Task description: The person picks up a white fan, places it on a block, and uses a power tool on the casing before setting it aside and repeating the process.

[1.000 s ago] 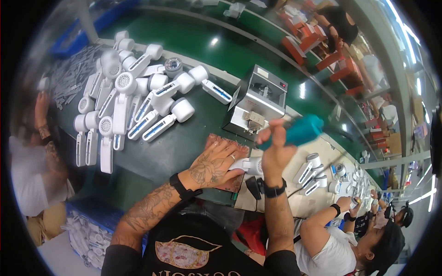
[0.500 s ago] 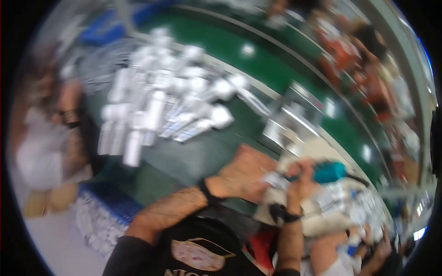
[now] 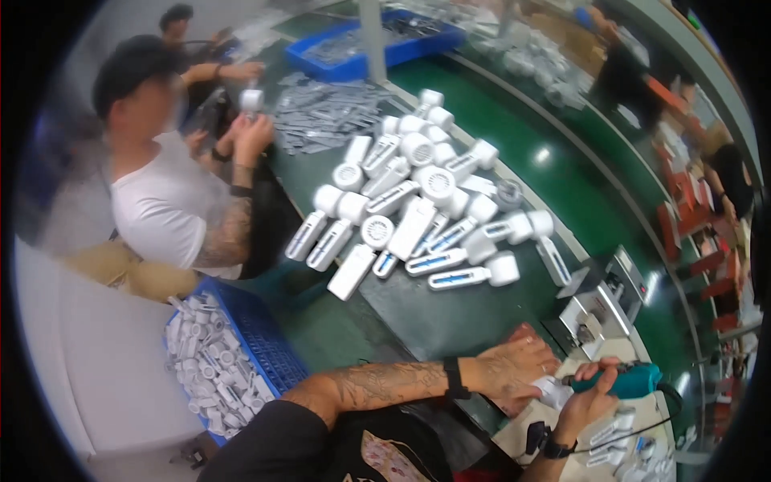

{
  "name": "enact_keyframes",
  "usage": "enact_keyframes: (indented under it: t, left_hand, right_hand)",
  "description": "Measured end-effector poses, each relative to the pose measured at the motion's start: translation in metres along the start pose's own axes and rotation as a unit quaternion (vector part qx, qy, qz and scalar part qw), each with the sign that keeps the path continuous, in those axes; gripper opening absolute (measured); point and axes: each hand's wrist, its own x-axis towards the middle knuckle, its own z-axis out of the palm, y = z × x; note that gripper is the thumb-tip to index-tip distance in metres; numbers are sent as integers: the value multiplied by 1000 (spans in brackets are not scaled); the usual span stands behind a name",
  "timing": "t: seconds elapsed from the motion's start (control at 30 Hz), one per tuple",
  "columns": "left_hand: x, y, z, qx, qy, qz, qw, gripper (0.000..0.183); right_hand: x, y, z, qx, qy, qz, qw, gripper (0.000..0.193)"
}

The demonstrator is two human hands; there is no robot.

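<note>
My left hand (image 3: 518,371) closes round a small white plastic part (image 3: 554,392), mostly hidden by the fingers. My right hand (image 3: 589,404) grips a teal electric screwdriver (image 3: 638,380), held nearly level with its dark nose toward that part. Whether the tip touches the part I cannot tell. A black cord (image 3: 673,399) runs from the tool's rear. Just beyond my hands stands a metal fixture (image 3: 594,309) with a boxy body. Farther left lies a pile of white handheld fan-like units (image 3: 438,185) with round vented heads and flat handles, several showing blue strips.
Grey flat strips (image 3: 329,112) are heaped beyond the pile, near a blue tray (image 3: 329,70). A co-worker in a white shirt (image 3: 173,193) handles a white unit at left. A blue crate (image 3: 269,345) of white parts stands lower left. A green conveyor (image 3: 522,145) runs behind; more white parts (image 3: 614,442) lie at right.
The view has swung left and steadied, so the pile, my hands and the screwdriver appear farther right. Both hands keep their holds on the white part and the screwdriver.
</note>
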Motion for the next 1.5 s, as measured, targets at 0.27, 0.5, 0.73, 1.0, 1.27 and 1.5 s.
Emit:
enact_keyframes:
  t: [0.27,0.5,0.73,1.0,1.27,1.5]
  left_hand:
    - [0,3,-33,19,0,14,1000,54]
    - [1,6,-27,28,-58,0,998,52]
    - [4,10,-32,36,-54,-27,998,48]
    - [6,7,-32,-2,-59,-37,998,44]
    - [4,6,-30,1,-61,-44,997,41]
    - [9,7,-30,26,-33,-2,999,49]
  right_hand:
    - [60,-12,56,-5,-37,-121,992,32]
    - [60,5,53,7,-53,-95,994,18]
    - [22,-16,36,17,-67,-28,997,22]
    - [-25,-25,5,24,-69,-15,997,54]
    - [-31,-6,2,43,-67,-17,997,44]
    - [-32,6,-1,95,-63,-59,992,34]
